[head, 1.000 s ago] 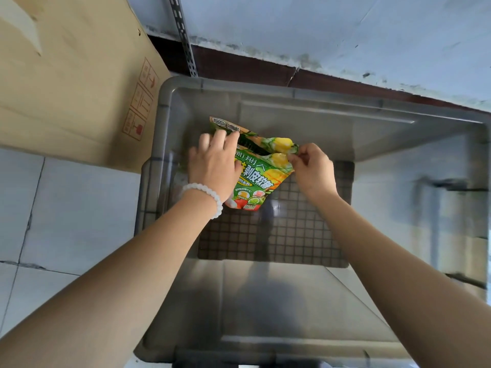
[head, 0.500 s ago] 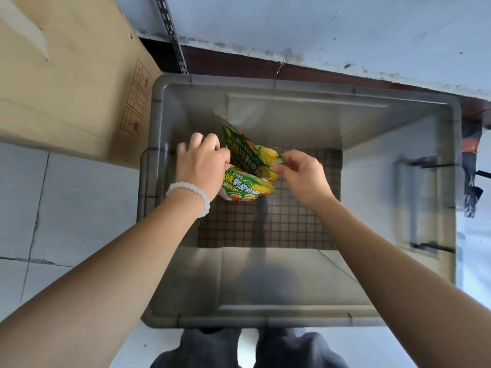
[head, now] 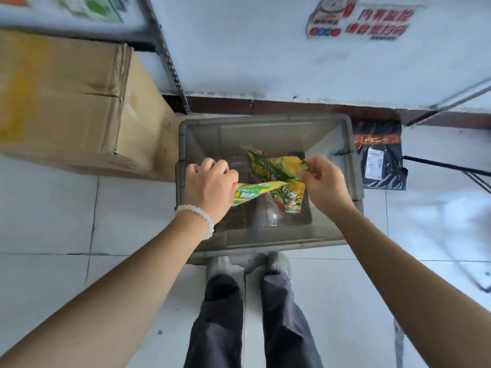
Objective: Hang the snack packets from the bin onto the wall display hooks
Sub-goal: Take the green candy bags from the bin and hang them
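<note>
Head view looks straight down on a grey plastic bin (head: 265,123) standing on the white tiled floor (head: 47,208) at the middle of the frame, its far rim against the foot of the pale wall. Over the bin, the left hand (head: 210,189), a white bead bracelet (head: 202,216) on its wrist, grips one end of a green and yellow snack packet (head: 255,191) in a closed fist. The right hand (head: 322,181) pinches the upper edge of a second green and yellow snack packet (head: 279,168) between thumb and fingers; that packet hangs just above the bin's gridded bottom. A brown cardboard box (head: 79,102) fills the upper left of the frame, touching the bin's left wall. A black plastic bag (head: 380,160) lies just right of the bin. Dark trouser legs and grey shoes show at the bottom centre
</note>
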The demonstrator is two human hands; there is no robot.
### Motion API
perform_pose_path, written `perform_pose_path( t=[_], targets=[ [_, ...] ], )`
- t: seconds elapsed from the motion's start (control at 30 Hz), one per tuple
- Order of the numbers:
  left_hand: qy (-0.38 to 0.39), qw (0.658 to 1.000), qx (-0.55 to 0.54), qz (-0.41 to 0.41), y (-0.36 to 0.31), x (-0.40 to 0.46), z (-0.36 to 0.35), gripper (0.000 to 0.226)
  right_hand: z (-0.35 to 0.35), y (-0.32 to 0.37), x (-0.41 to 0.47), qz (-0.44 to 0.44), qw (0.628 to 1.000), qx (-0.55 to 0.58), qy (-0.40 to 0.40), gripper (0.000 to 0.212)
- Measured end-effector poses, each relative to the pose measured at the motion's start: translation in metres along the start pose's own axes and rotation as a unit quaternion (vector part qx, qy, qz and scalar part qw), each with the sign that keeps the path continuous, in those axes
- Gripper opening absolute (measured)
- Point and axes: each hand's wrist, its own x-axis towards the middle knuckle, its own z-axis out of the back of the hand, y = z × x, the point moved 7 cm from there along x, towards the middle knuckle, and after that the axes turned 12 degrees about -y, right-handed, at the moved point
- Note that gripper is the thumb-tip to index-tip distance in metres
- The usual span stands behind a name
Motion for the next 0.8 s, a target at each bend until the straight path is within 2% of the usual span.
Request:
perform_pose_path(
  t=[0.17,0.4,0.53,0.67,0.8],
  targets=[
    [-0.053,0.998,0.007,-0.032,-0.036,0.003,0.123,0.007,0.103,0.084,-0.030,0.039,0.998,0.013,-0.047,0.010],
    [-0.135,0.989,0.032,-0.056,-0.103,0.020,0.272,0.009,0.255,0.184,-0.070,0.116,0.992,0.022,-0.044,0.006],
    [-0.195,0.980,-0.019,-0.032,-0.143,0.031,0.350,0.009,0.341,0.222,-0.094,0.159,0.983,0.037,-0.082,0.010],
    [-0.263,0.964,-0.021,-0.035,-0.190,0.044,0.429,0.008,0.419,0.257,-0.112,0.192,0.969,0.057,-0.144,0.014],
    [-0.262,0.962,-0.057,-0.061,-0.229,0.072,0.478,0.009,0.480,0.286,-0.118,0.204,0.955,0.097,-0.191,0.015]
  ],
)
